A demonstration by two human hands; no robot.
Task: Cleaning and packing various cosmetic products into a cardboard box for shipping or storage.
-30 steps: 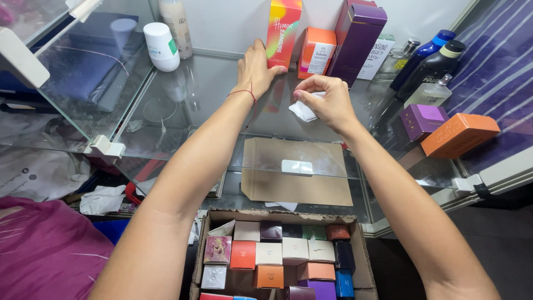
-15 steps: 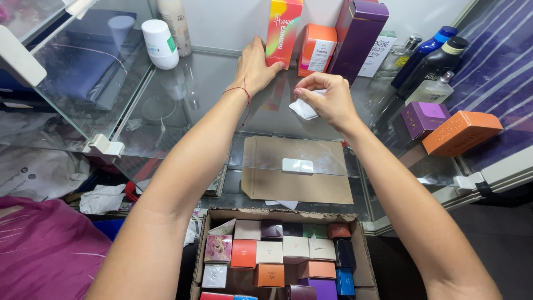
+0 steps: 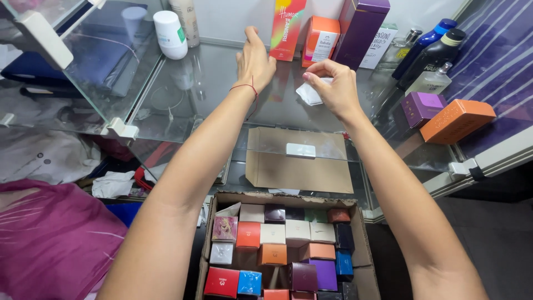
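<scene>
Left hand (image 3: 254, 64) laid flat on the glass shelf (image 3: 211, 83), fingers (image 3: 251, 38) stretched open toward the back wall, holding nothing, fingertips close to the foot of a tall orange-and-yellow carton (image 3: 287, 29); a thin red string around that wrist. Right hand (image 3: 333, 89) just beside it, thumb and fingers pinched shut on a small white cloth (image 3: 308, 93) that touches the glass. Lined along the back of the shelf: an orange box (image 3: 321, 40), a tall purple box (image 3: 362, 30), a white box behind it, a blue bottle (image 3: 425, 41) and a black bottle (image 3: 436, 55), with a clear glass bottle in front. Further right, a small purple box (image 3: 422, 108) next to an orange box lying flat (image 3: 456, 119). Far left of the shelf, a white roll-on bottle (image 3: 168, 34) standing upright beside a pale tube. Visible through the glass below, a brown cardboard sheet (image 3: 300, 161) with a small white block on it. Nearest the camera, between the forearms, an open cardboard box (image 3: 361, 250) packed with small cartons in red, orange, white, purple and blue. At lower left, magenta fabric (image 3: 53, 239) and crumpled white paper.
</scene>
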